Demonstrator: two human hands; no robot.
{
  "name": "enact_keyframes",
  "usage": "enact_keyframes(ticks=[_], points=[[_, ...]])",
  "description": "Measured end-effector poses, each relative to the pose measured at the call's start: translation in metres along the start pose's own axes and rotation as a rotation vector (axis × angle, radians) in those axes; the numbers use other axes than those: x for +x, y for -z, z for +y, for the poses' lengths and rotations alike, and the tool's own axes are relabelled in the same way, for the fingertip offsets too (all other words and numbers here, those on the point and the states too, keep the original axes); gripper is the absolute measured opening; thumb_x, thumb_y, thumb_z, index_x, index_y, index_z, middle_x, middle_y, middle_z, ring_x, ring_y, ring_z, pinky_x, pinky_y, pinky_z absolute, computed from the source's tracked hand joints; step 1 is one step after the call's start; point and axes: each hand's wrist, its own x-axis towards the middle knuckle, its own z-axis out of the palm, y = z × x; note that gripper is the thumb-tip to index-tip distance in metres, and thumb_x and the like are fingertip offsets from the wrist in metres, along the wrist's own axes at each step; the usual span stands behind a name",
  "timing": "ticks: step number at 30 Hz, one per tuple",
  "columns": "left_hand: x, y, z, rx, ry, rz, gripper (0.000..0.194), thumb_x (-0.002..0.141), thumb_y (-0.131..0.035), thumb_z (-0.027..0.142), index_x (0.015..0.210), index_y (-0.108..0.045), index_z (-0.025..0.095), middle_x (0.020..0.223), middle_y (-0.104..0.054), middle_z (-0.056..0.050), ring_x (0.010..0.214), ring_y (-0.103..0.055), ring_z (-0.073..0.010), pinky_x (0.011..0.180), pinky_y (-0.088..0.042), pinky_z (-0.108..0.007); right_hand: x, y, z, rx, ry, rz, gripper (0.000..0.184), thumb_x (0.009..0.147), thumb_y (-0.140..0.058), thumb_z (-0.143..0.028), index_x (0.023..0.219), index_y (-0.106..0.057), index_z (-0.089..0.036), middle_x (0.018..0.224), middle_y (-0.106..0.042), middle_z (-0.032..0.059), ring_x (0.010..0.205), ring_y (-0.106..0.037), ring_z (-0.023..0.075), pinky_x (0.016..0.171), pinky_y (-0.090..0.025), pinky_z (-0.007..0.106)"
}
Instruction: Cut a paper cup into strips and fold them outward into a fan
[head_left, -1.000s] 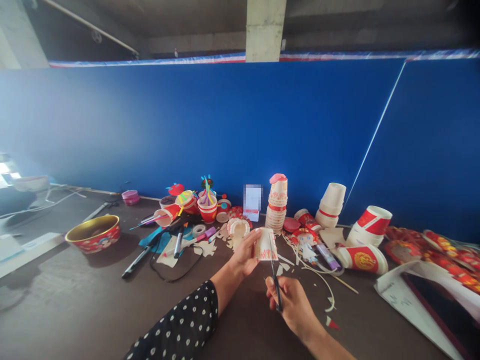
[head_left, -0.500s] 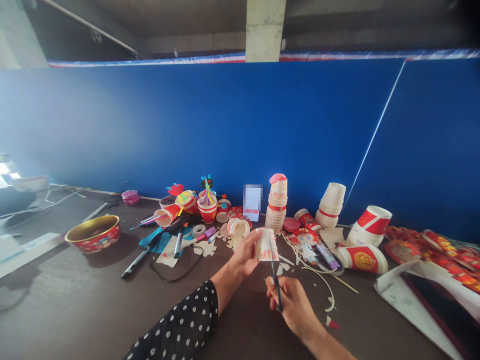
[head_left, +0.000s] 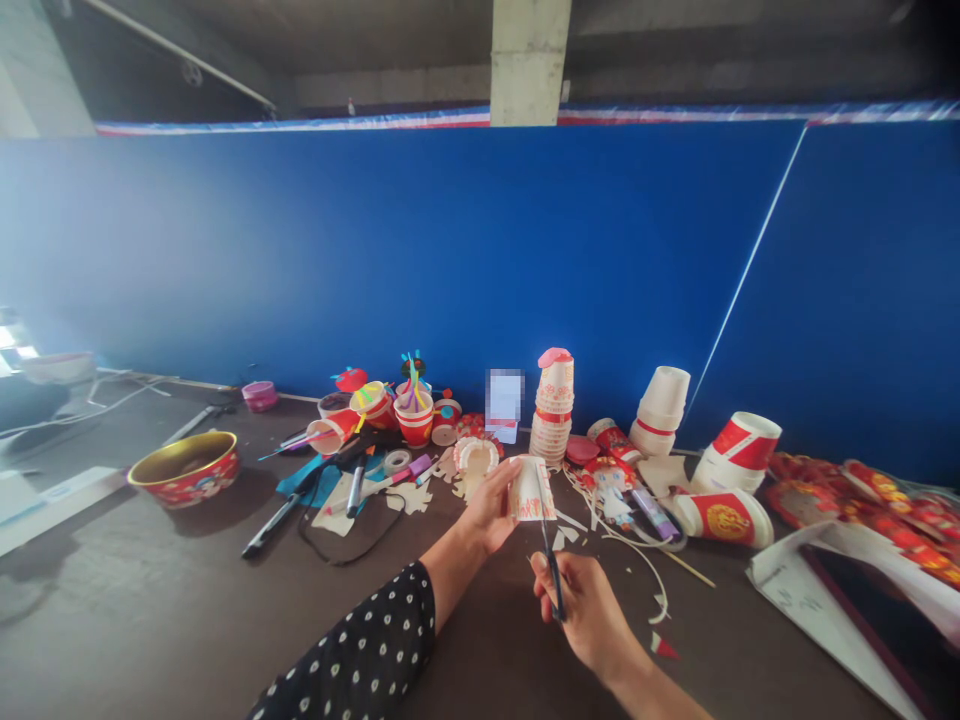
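My left hand (head_left: 491,508) is closed on a white paper cup (head_left: 529,488) with red printing along its lower edge, held tilted above the table. In my right hand (head_left: 581,600) is a pair of scissors (head_left: 553,570) with dark handles, its blades pointing up at the cup's near right side. Part of the blades is hidden against the cup. Behind the cup a cut paper piece (head_left: 478,458) lies near a tall stack of paper cups (head_left: 552,420). White paper scraps (head_left: 566,536) are scattered just right of the scissors.
At left stands a red and gold bowl (head_left: 185,468). Markers (head_left: 271,524) and tape (head_left: 396,461) lie left of my hands, with decorated cups (head_left: 415,418) behind. Rightward are a doll cutout (head_left: 613,492), a fallen red cup (head_left: 724,517), stacked cups (head_left: 660,408) and a dark tablet (head_left: 877,620).
Both hands stay in nearly the same place. The scissors and the cup have shifted only very slightly against each other.
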Motion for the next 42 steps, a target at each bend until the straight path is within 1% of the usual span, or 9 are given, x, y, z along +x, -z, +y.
enact_keyframes(ticks=[5,11,19,24,32,38,42], points=[[0.0001,0.0002,0.0003,-0.002,-0.001,-0.015,0.032,0.071,-0.064,0.032,0.096,-0.059,0.013,0.080,-0.064,-0.009,0.069,-0.061,-0.0213,0.066,-0.047,-0.035,0.0013,0.0001,0.0039,-0.008,0.024,0.008,0.053,0.070,-0.051,-0.067,0.052,-0.052,-0.017,0.040,-0.047,-0.0026,0.039,-0.041,0.0086,0.044,-0.031,0.022],[0.0007,0.0008,0.0003,0.006,0.011,-0.023,0.033,0.071,-0.064,0.033,0.096,-0.060,0.012,0.080,-0.064,-0.010,0.069,-0.061,-0.0218,0.066,-0.047,-0.036,0.0018,0.0007,0.0030,-0.035,-0.006,0.004,0.055,0.068,-0.050,-0.069,0.052,-0.052,-0.016,0.041,-0.047,-0.0026,0.039,-0.042,0.0084,0.044,-0.031,0.021],[0.0003,-0.0001,0.0003,0.001,0.012,-0.033,0.031,0.071,-0.064,0.033,0.095,-0.059,0.014,0.081,-0.064,-0.009,0.067,-0.062,-0.0219,0.064,-0.047,-0.036,0.0018,0.0024,0.0038,-0.063,0.004,-0.003,0.053,0.070,-0.050,-0.066,0.053,-0.052,-0.016,0.043,-0.049,-0.0022,0.042,-0.043,0.0085,0.046,-0.033,0.021],[0.0004,-0.0001,0.0000,0.003,0.011,-0.022,0.033,0.070,-0.065,0.032,0.096,-0.059,0.013,0.081,-0.064,-0.010,0.066,-0.062,-0.0219,0.064,-0.047,-0.036,0.0005,0.0021,-0.0011,-0.043,-0.014,-0.001,0.053,0.069,-0.051,-0.066,0.053,-0.053,-0.016,0.042,-0.049,-0.0022,0.041,-0.040,0.0080,0.045,-0.031,0.021],[-0.0004,0.0002,0.0003,0.005,-0.005,-0.035,0.032,0.071,-0.065,0.033,0.096,-0.059,0.013,0.083,-0.064,-0.010,0.069,-0.062,-0.0216,0.066,-0.047,-0.036,0.0027,0.0023,0.0070,-0.031,-0.009,-0.005,0.050,0.071,-0.051,-0.064,0.055,-0.053,-0.017,0.042,-0.048,-0.0032,0.038,-0.039,0.0074,0.043,-0.029,0.021],[-0.0006,-0.0016,0.0020,0.001,-0.003,-0.005,0.031,0.072,-0.064,0.031,0.096,-0.059,0.013,0.082,-0.065,-0.010,0.068,-0.062,-0.0217,0.065,-0.047,-0.036,0.0019,0.0008,0.0052,0.012,0.008,0.003,0.052,0.072,-0.050,-0.065,0.052,-0.050,-0.017,0.040,-0.046,-0.0029,0.039,-0.041,0.0081,0.045,-0.029,0.022],[-0.0007,-0.0020,0.0019,-0.007,-0.017,-0.015,0.030,0.072,-0.064,0.031,0.095,-0.059,0.013,0.081,-0.065,-0.010,0.067,-0.062,-0.0214,0.065,-0.047,-0.035,0.0011,0.0008,0.0030,0.033,-0.003,0.009,0.050,0.071,-0.052,-0.063,0.050,-0.049,-0.017,0.039,-0.045,-0.0034,0.038,-0.038,0.0073,0.043,-0.027,0.022]])
